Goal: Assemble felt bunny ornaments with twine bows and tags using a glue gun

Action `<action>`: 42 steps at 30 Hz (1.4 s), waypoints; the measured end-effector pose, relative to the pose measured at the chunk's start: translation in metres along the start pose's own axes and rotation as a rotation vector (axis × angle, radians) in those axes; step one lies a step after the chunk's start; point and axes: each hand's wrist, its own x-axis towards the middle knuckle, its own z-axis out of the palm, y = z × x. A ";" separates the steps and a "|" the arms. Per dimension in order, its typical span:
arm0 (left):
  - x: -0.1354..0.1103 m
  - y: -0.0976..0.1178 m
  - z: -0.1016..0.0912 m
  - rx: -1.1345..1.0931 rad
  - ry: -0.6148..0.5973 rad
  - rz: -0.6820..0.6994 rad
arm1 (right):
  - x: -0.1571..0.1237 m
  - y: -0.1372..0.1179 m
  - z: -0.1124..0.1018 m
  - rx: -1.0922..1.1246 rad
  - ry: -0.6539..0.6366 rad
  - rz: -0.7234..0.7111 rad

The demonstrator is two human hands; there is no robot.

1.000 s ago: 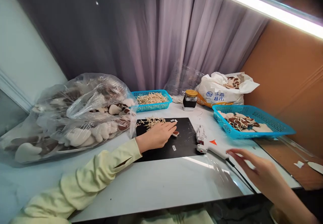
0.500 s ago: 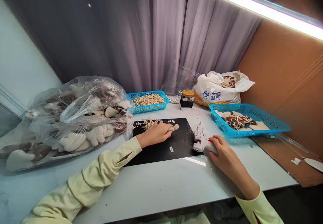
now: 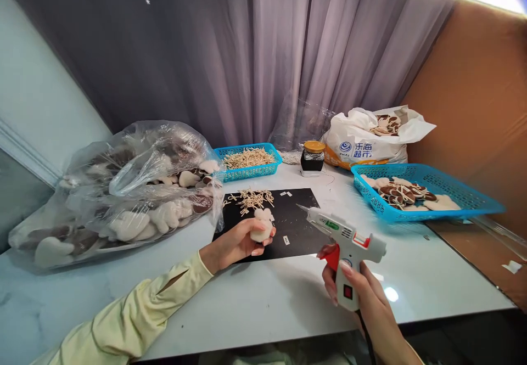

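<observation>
Left hand (image 3: 242, 239) now: thumb and fingers pinching a cream plush piece (image 3: 261, 235) above the black mat (image 3: 302, 244)'s near half, low on its body, presumably so the lobed top pokes out uncovered. Over to my right hand (image 3: 366, 295), wrapped round the glue gun (image 3: 352, 240)'s handle, fingers by the red trigger (image 3: 331, 256), a grip that suits squeezing. The nozzle points left over the mat, apart from the plush; I'd call that sensible spacing for a tip that may be hot. Pale cord bits (image 3: 256, 198) sit heaped toward the back, handy for reaching. 2 blue baskets (image 3: 465, 211) flank the desk (image 3: 230, 310)'s rear, seemingly keeping parts sorted.
</observation>
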 end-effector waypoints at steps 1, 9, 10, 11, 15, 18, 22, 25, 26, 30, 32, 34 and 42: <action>-0.002 0.000 -0.002 -0.013 -0.012 -0.006 | -0.002 0.002 0.003 0.020 -0.021 0.013; -0.010 -0.002 0.001 0.013 -0.045 0.024 | -0.011 0.009 0.004 0.019 -0.092 -0.019; -0.010 -0.003 0.001 0.017 -0.034 0.040 | -0.011 0.009 0.003 0.018 -0.103 -0.027; -0.010 -0.005 0.000 0.020 -0.020 0.055 | -0.011 0.008 0.003 0.016 -0.110 -0.034; -0.008 -0.009 -0.002 0.033 0.043 0.082 | -0.010 0.006 0.002 0.000 -0.099 -0.046; -0.008 -0.010 0.000 0.071 0.098 0.110 | -0.010 0.006 0.000 -0.015 -0.126 -0.044; -0.010 -0.012 0.005 0.154 0.172 0.154 | -0.009 0.007 -0.002 -0.023 -0.164 -0.023; -0.009 -0.013 0.007 0.232 0.239 0.189 | -0.010 0.007 -0.003 -0.010 -0.159 -0.025; -0.008 -0.014 0.007 0.252 0.257 0.201 | -0.010 0.007 -0.002 -0.009 -0.157 -0.022; -0.007 -0.015 0.007 0.286 0.261 0.201 | -0.010 0.008 -0.003 -0.007 -0.160 0.000; -0.008 -0.015 0.009 0.274 0.229 0.174 | -0.010 0.007 -0.003 -0.009 -0.162 0.022; -0.008 -0.014 0.010 0.245 0.182 0.142 | -0.011 0.006 -0.004 -0.014 -0.164 0.037; -0.012 -0.017 0.019 0.166 0.017 0.038 | -0.006 0.003 0.012 -0.014 0.057 -0.018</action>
